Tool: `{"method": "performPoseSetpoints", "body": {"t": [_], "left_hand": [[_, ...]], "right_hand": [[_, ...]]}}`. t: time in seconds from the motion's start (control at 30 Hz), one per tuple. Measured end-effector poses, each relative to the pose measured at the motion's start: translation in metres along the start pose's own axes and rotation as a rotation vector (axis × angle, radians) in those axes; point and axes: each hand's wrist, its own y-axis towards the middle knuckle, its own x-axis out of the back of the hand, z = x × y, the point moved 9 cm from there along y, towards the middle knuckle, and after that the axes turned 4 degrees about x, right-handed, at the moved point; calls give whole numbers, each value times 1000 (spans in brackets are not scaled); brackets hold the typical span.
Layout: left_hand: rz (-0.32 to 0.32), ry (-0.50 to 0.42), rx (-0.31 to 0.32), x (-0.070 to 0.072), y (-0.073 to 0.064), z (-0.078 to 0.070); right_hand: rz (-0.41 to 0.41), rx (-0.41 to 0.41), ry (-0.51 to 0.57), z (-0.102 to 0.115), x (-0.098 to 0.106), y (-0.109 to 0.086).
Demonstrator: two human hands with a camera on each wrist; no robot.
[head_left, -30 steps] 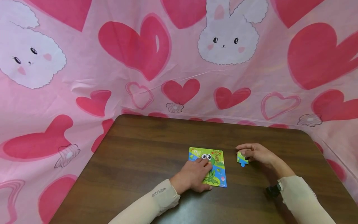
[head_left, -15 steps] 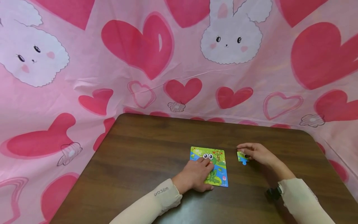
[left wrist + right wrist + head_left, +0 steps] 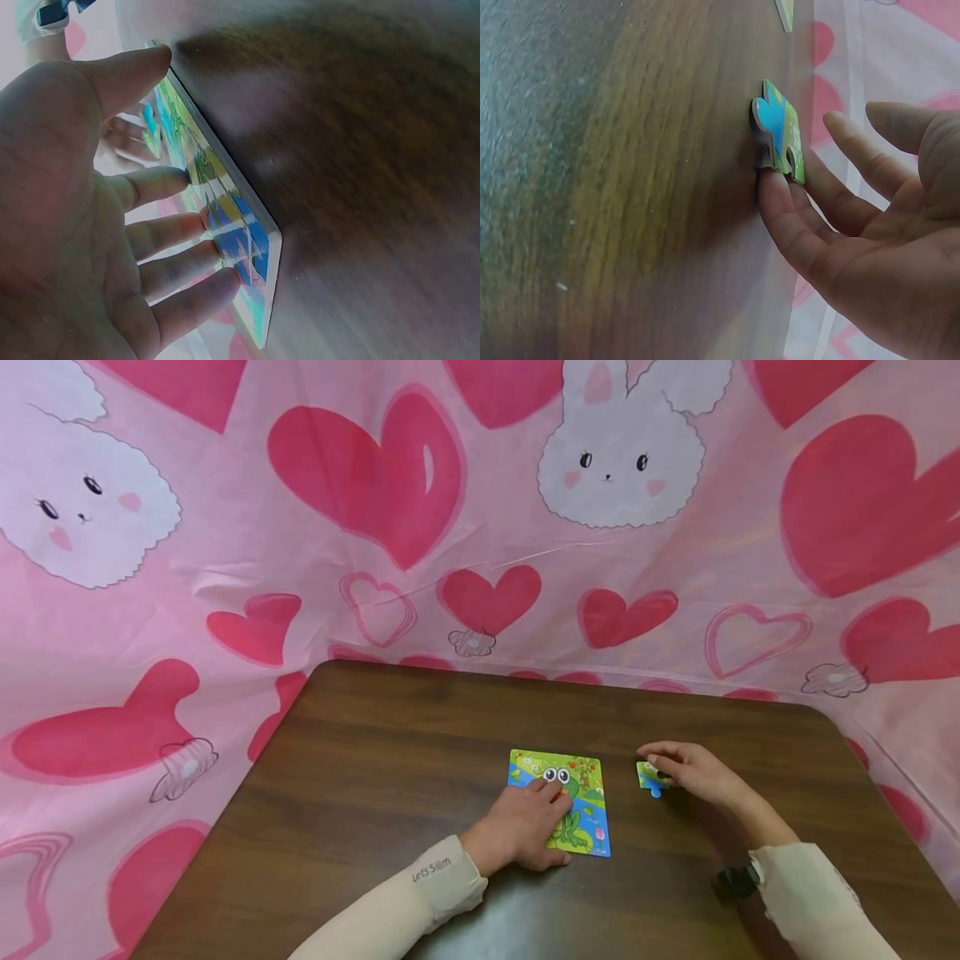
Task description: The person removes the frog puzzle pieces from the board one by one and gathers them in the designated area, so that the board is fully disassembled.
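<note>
A small jigsaw puzzle piece (image 3: 654, 785), green and blue with a rounded tab, is held by the fingertips of my right hand (image 3: 697, 774) to the right of the frog picture. In the right wrist view the puzzle piece (image 3: 778, 129) tilts just over the wood, a dark shadow beneath it, with fingertips at its lower edge. My left hand (image 3: 519, 828) rests flat across a frog jigsaw puzzle (image 3: 588, 797), covering its left part. Seen from the left wrist, spread fingers touch the surface of the frog puzzle (image 3: 259, 277), and the thumb lies by its edge.
Both hands work over a brown wooden table (image 3: 360, 777) with rounded corners. Behind it hangs a pink cloth (image 3: 322, 552) printed with hearts and rabbits. A dark band (image 3: 737, 882) sits at the right wrist, beside the pale sleeve (image 3: 813, 893).
The puzzle piece has tilted, showing less of its face, its tab shifted slightly away from the person. The left hand stays on the frog puzzle; the head view has shifted a little.
</note>
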Motion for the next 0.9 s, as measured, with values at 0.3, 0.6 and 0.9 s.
{"method": "performPoseSetpoints", "body": {"t": [0.3,0.6,0.9], "left_hand": [[20,-6,7,-2,1,1],[23,-12,6,-1,1,2],[36,-42,-1,-3,-2,2]], "right_hand": [[-24,-13,28,2,4,-4],[-34,-18,40,-1,7,-6],[-39,-28,107,-7,11,-12]]}}
